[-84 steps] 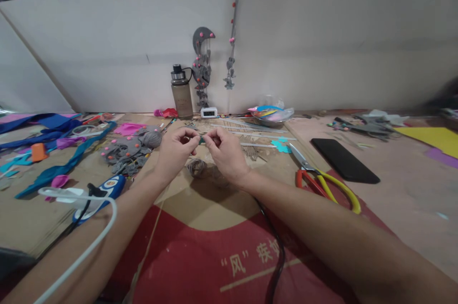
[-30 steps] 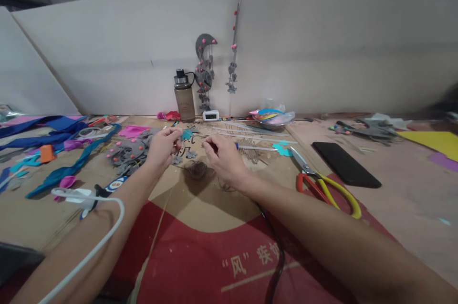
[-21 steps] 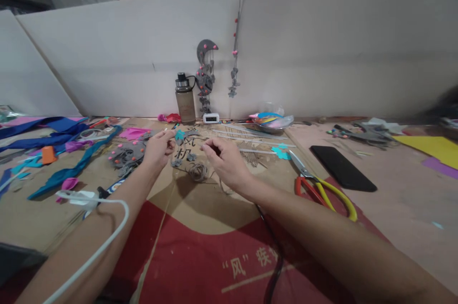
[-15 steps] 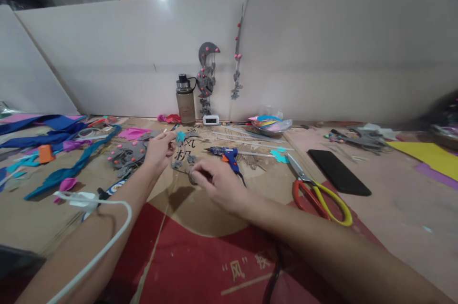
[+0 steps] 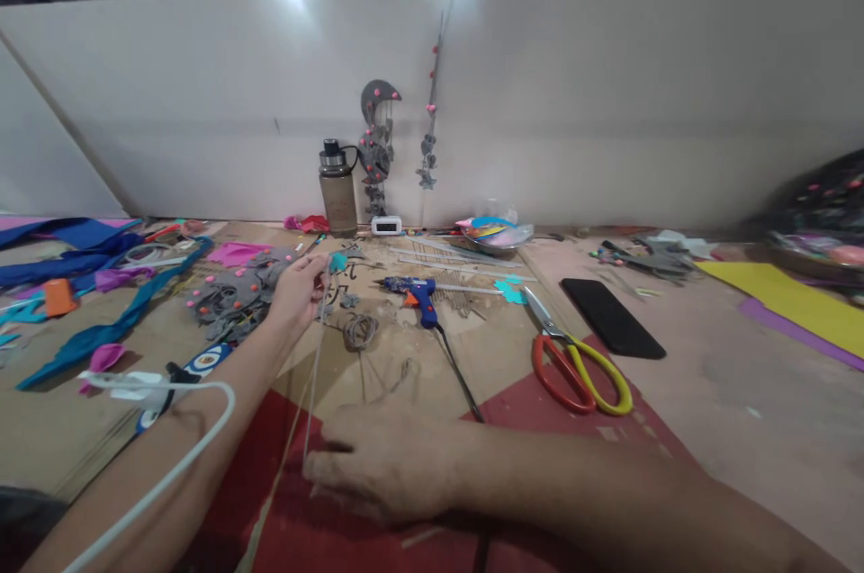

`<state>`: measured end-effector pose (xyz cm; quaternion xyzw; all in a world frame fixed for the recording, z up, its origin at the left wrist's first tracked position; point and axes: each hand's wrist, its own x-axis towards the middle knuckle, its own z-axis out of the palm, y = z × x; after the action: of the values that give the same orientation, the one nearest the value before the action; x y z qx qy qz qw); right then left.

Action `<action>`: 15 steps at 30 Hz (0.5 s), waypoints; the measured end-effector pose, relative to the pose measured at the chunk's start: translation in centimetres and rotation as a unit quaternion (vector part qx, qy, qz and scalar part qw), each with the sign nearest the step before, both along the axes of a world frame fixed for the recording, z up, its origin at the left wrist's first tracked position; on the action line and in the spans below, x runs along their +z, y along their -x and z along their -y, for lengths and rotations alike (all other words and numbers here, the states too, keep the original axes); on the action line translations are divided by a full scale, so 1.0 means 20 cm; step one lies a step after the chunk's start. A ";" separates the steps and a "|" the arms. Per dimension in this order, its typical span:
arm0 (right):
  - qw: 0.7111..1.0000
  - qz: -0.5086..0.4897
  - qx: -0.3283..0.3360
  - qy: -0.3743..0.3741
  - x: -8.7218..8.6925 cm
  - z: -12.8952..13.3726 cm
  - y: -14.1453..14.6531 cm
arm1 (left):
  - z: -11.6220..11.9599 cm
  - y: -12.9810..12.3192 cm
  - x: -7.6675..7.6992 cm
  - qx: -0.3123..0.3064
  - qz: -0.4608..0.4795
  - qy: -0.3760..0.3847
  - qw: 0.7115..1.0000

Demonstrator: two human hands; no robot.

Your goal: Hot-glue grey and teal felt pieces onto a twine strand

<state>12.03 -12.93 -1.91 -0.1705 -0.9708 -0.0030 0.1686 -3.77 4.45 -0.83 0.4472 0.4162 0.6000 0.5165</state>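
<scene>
My left hand (image 5: pixel 301 290) is closed in a pinch at the middle left. A small teal felt cutout (image 5: pixel 338 262) shows at its fingertips. From there a thin grey cord (image 5: pixel 314 384) runs taut down to my right hand (image 5: pixel 391 465), whose thumb and fingers pinch it low over the red area. A loose coil of grey cord (image 5: pixel 360 332) lies on the cardboard between the hands. Beside the coil is a small grey felt piece (image 5: pixel 349 299). A blue hot glue gun (image 5: pixel 419 292) rests just beyond, its black cable trailing towards me.
Red-and-yellow-handled scissors (image 5: pixel 567 357) and a black phone (image 5: pixel 611 317) lie at the right. Teal cutouts (image 5: pixel 511 289) sit near the blades. Grey felt with pink dots (image 5: pixel 236 294) lies left. A bottle (image 5: pixel 337 195) and a bowl (image 5: pixel 499 236) stand along the white panel (image 5: pixel 573 105).
My right hand has come from beside the coil down towards me, drawing the cord out straight. My left hand stays near the same spot with the teal cutout. The view has shifted slightly.
</scene>
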 end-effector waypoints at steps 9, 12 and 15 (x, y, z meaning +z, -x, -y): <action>0.993 -0.070 0.001 0.100 -0.13 -0.09 0.03 | 0.01 -0.04 -0.10 -0.012 -0.044 -0.009 0.999; 0.995 -0.038 -0.010 0.093 -0.12 -0.08 0.05 | 0.00 -0.04 -0.13 -0.013 -0.055 -0.004 0.998; 0.997 0.003 -0.038 0.064 -0.12 -0.07 0.06 | 0.00 -0.04 -0.15 -0.002 -0.059 0.007 0.998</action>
<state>10.93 -11.62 -4.27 -0.2172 -0.9624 0.0521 0.1546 -3.05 4.48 -3.83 0.4786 0.4495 0.5688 0.4953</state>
